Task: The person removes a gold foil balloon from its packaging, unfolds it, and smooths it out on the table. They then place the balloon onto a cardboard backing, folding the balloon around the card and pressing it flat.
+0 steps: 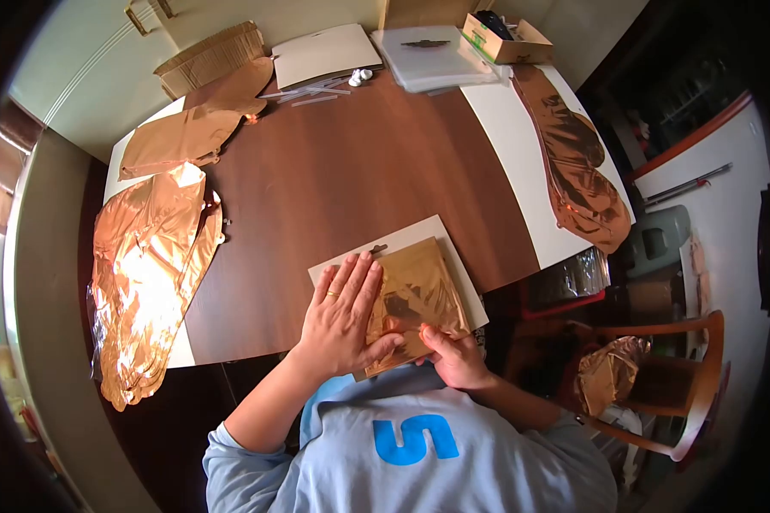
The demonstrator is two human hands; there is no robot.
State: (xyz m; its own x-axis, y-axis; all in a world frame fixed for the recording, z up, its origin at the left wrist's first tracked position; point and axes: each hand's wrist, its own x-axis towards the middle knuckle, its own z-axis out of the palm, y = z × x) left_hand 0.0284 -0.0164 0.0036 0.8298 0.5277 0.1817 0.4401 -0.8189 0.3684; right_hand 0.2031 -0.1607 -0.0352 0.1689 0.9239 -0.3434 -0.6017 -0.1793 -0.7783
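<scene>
Two hands press on a folded copper foil balloon point(419, 295) that lies on a white card point(406, 238) at the near edge of the round brown table point(334, 171). The left hand point(344, 316) lies flat, fingers spread and open, on the near-left part of the foil, a ring on one finger. The right hand point(455, 359) is curled at the foil's near-right corner, thumb and fingertips pinching its edge. Judging by this, the step in hand is flattening and folding the foil down to the size of the card; the next move seems to call for a firm crease along the near edge while the flat palm keeps the slippery sheet from sliding off the card. Beyond the card, at the far side of the table, lie more unfolded foil balloons point(184, 137), a stack of cards point(325, 53) and clear plastic sleeves point(432, 56). Left of the card, a large crumpled foil sheet point(145, 274) hangs over the table's edge.
</scene>
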